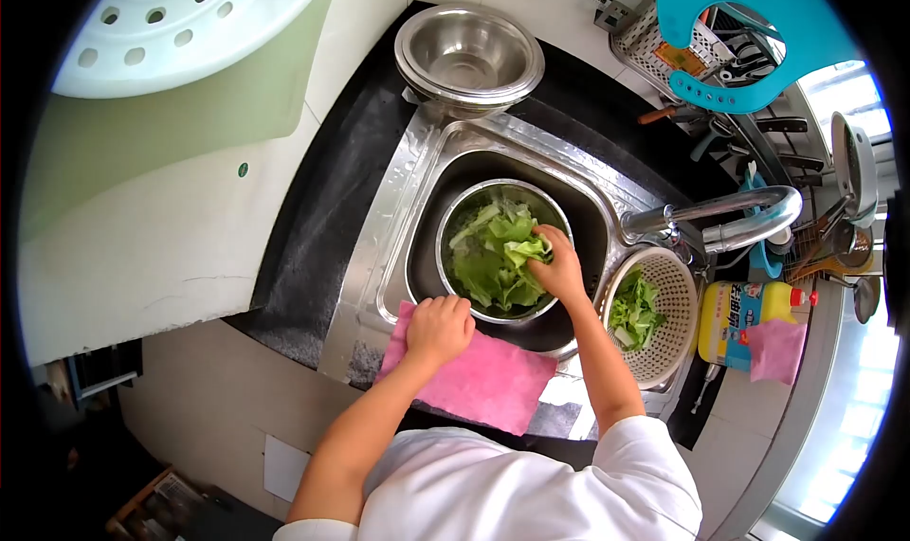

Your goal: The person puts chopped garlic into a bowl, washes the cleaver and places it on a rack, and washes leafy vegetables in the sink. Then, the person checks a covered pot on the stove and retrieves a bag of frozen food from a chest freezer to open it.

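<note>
Leafy greens (491, 261) lie in the steel bowl (529, 196) inside the sink (423, 226), with some pinched between your right hand's (557, 264) closed fingers. That hand is nearer the colander (675, 299), to its right; your left hand (441, 330) rests on the pink cloth (483, 380), grip unclear.

Green leaves (479, 271) before you, mid-frame
You see a pink cloth (488, 380) lower centre, a cream perforated basket (678, 304) right, a turquoise bib (817, 15) upper right.

Blk counter (322, 200) w/ nested s/s bowls (469, 58), pink cloth (488, 380) @ front
</note>
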`<state>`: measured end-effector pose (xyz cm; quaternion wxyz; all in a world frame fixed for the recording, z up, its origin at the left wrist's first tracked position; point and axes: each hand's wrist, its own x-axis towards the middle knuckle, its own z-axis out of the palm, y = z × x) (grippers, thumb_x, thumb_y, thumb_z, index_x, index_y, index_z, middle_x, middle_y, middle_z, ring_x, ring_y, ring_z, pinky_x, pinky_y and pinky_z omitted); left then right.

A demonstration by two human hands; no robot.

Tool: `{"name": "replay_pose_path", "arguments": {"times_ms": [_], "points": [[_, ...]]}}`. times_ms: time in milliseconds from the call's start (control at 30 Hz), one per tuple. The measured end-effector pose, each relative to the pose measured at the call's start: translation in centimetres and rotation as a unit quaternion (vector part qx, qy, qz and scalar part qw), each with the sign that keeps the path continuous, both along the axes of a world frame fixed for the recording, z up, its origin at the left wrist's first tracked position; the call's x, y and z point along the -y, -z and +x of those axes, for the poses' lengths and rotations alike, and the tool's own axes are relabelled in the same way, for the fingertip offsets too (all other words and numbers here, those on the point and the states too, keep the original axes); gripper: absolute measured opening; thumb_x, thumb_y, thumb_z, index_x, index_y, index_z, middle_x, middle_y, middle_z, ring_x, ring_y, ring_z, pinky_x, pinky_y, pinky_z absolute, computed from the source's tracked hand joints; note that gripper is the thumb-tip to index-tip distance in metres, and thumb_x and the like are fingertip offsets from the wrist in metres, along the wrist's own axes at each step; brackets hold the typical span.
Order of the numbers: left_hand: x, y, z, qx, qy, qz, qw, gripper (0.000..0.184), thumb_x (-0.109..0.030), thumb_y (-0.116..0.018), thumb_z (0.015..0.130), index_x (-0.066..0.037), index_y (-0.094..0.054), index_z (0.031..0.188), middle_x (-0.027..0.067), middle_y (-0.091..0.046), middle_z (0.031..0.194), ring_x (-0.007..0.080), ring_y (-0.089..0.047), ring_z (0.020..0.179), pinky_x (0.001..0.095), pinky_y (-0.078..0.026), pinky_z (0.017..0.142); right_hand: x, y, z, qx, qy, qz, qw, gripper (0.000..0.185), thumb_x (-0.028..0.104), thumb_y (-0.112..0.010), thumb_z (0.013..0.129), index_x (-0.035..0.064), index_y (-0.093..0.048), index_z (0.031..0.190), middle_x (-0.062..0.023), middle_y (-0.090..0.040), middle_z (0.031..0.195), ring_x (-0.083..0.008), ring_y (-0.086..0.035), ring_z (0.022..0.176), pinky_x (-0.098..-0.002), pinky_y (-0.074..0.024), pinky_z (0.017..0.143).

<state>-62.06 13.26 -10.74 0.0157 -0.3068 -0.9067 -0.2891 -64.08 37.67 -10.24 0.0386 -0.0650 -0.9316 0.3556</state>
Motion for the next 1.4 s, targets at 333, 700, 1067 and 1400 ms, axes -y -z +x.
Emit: {"name": "replay_pose_path", "arguments": {"times_ms": [333, 700, 1067, 1400], "points": [[0.0, -0.1, -0.1, 0.002, 0.004, -0.015, 1.000, 0.009, -0.016, -0.054, 0.071, -0.009, -0.052, 0.066, 0.0057, -0.053, 0.066, 0.0230, -0.054, 0.063, 0.0359, -0.041, 0.059, 6.1, 9.1, -2.4, 0.053, -0.017, 0.259, 0.964, 0.083, 0.060, -0.055, 0.073, 0.0250, -0.022, 0.141, -0.0128, -0.015, 0.146, -0.0348, -0.015, 0.134, -0.0706, -0.0206, 0.091], [0.1, -0.5, 0.0, -0.006, 0.001, 0.024, 1.000, 0.007, -0.013, -0.055, 0.069, -0.008, -0.052, 0.067, 0.0066, -0.052, 0.066, 0.0245, -0.052, 0.059, 0.0359, -0.039, 0.056, 7.0, 8.3, -4.0, 0.128, -0.038, 0.258, 0.957, 0.037, 0.017, -0.065, 0.069, 0.0142, -0.052, 0.104, -0.0123, -0.048, 0.117, -0.0304, -0.045, 0.111, -0.0515, -0.0426, 0.080], [0.1, 0.1, 0.0, 0.006, 0.002, 0.007, 1.000, 0.009, -0.017, -0.054, 0.072, -0.009, -0.052, 0.068, 0.0060, -0.053, 0.066, 0.0241, -0.053, 0.063, 0.0362, -0.041, 0.060, 4.2, 4.3, -2.7, 0.044, -0.017, 0.207, 0.977, 0.064, 0.039, -0.067, 0.069, 0.0159, -0.044, 0.124, -0.0151, -0.036, 0.131, -0.0356, -0.036, 0.119, -0.0548, -0.0324, 0.092], [0.3, -0.6, -0.1, -0.007, -0.001, 0.024, 1.000, 0.006, -0.014, -0.056, 0.068, -0.009, -0.052, 0.067, 0.0056, -0.053, 0.064, 0.0229, -0.053, 0.061, 0.0349, -0.041, 0.057, 4.7, 12.8, -6.2, 0.096, 0.070, 0.116, 0.986, 0.067, 0.022, -0.069, 0.065, 0.0135, -0.044, 0.127, -0.0144, -0.049, 0.123, -0.0320, -0.047, 0.112, -0.0443, -0.0423, 0.087]]}}
